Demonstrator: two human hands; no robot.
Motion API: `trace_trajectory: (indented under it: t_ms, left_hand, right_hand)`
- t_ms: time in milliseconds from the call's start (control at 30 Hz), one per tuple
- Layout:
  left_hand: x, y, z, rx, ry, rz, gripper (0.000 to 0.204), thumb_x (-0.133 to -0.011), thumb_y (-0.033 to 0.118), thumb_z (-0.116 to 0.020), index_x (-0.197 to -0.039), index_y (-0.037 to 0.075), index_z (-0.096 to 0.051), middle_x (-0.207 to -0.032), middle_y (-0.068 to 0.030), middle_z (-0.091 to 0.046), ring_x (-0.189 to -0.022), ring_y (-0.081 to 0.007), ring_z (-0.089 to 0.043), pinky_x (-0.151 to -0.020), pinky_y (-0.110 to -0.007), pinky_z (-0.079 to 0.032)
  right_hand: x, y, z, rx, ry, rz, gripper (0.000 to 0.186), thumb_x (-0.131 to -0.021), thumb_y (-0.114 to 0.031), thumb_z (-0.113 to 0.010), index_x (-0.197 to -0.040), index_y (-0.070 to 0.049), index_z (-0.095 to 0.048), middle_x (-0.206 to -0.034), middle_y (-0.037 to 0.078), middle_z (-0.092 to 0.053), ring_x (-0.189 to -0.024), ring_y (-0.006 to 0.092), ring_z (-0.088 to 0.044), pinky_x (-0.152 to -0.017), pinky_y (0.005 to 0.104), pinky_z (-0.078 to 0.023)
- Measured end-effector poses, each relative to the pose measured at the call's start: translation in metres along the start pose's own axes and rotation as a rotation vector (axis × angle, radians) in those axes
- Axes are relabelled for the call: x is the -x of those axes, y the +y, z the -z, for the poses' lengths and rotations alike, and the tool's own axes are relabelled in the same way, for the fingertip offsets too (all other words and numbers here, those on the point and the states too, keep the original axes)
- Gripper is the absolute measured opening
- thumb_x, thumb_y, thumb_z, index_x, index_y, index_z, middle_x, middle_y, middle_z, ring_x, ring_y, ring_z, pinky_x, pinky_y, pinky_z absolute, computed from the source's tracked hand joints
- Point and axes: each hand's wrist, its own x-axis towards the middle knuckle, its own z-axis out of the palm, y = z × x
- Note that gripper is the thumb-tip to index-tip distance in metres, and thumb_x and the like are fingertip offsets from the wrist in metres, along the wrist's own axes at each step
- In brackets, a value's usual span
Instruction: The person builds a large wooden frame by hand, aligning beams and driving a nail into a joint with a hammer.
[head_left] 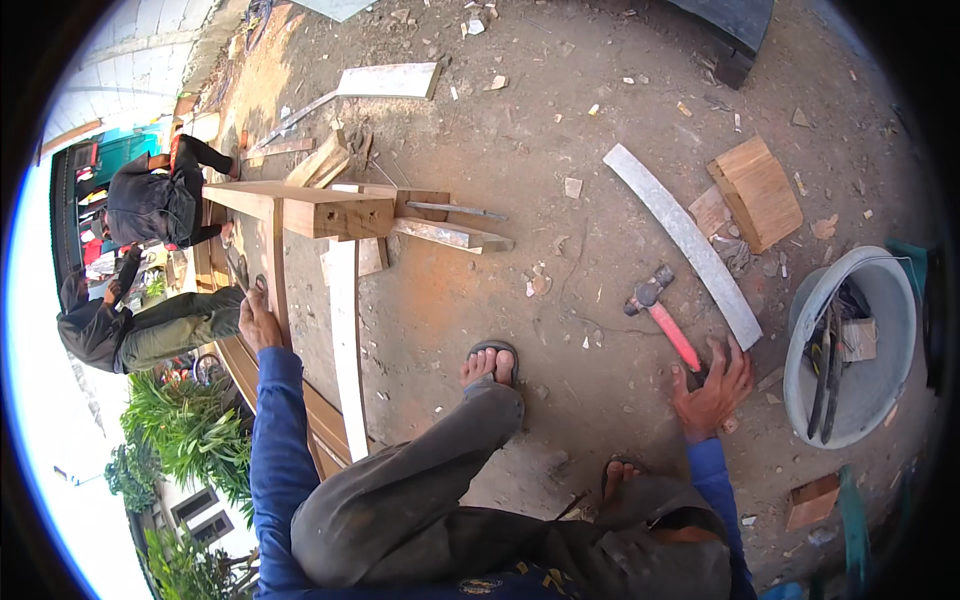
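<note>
My left hand (260, 326) is closed beside a long wooden beam (278, 270), around what looks like a dark metal hand tool (238, 268); its exact kind is unclear. On the dirt at right lies a hammer (664, 316) with a red handle and dark head. My right hand (712, 391) is low over the handle's end, fingers apart and thumb to the left of it. Whether the skin touches the handle I cannot tell. Close to those fingertips ends a curved, flat grey strip (688, 238) that lies on the ground.
At right stands a grey bucket (800, 385) with tools and a wood piece inside. A wooden block (757, 195) lies beyond the strip. Timber pieces (338, 215) and a pale board (345, 340) are at left. Two people (150, 205) work at far left. Debris dots the dirt.
</note>
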Motion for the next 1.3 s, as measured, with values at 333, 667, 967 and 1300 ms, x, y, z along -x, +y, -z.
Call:
trace_trajectory:
  t_ms: [333, 667, 967, 1300]
  left_hand:
    - [0.01, -0.003, 0.0, -0.207, 0.056, -0.018, 0.048, -0.102, 0.042, -0.053, -0.097, -0.003, -0.07, -0.087, -0.0085, -0.068, -0.08, -0.0163, -0.059, -0.077, -0.033, -0.047]
    - [0.027, 0.036, -0.018, -0.354, 0.084, -0.042, 0.049, -0.103, 0.04, -0.051, -0.096, -0.006, -0.068, -0.086, -0.0154, -0.069, -0.082, -0.0222, -0.061, -0.08, -0.038, -0.048]
    - [0.033, 0.044, -0.019, -0.328, 0.081, 0.076, 0.046, -0.103, 0.039, -0.052, -0.096, -0.004, -0.069, -0.083, -0.0146, -0.068, -0.081, -0.0208, -0.061, -0.078, -0.036, -0.048]
    - [0.028, 0.053, -0.022, -0.371, 0.031, 0.057, 0.046, -0.102, 0.039, -0.052, -0.099, -0.003, -0.072, -0.093, -0.0248, -0.072, -0.09, -0.0386, -0.07, -0.08, -0.043, -0.051]
  right_hand:
    - [-0.006, -0.007, -0.008, 0.171, 0.033, -0.039, 0.068, -0.079, -0.062, -0.071, -0.127, -0.017, -0.055, -0.136, 0.014, -0.048, -0.128, 0.0409, -0.044, -0.109, 0.0622, -0.032]
    - [-0.004, -0.012, -0.005, 0.217, -0.036, -0.021, 0.08, -0.075, -0.063, -0.074, -0.134, -0.015, -0.049, -0.142, 0.016, -0.044, -0.132, 0.0431, -0.04, -0.109, 0.061, -0.033]
    - [-0.004, -0.015, -0.011, 0.226, 0.033, -0.011, 0.084, -0.072, -0.063, -0.074, -0.135, -0.015, -0.048, -0.141, 0.016, -0.046, -0.13, 0.0413, -0.043, -0.106, 0.0588, -0.035]
    - [-0.005, -0.007, -0.014, 0.39, 0.125, 0.028, 0.08, -0.076, -0.081, -0.055, -0.128, -0.02, -0.053, -0.135, 0.009, -0.052, -0.123, 0.0362, -0.051, -0.1, 0.0523, -0.041]
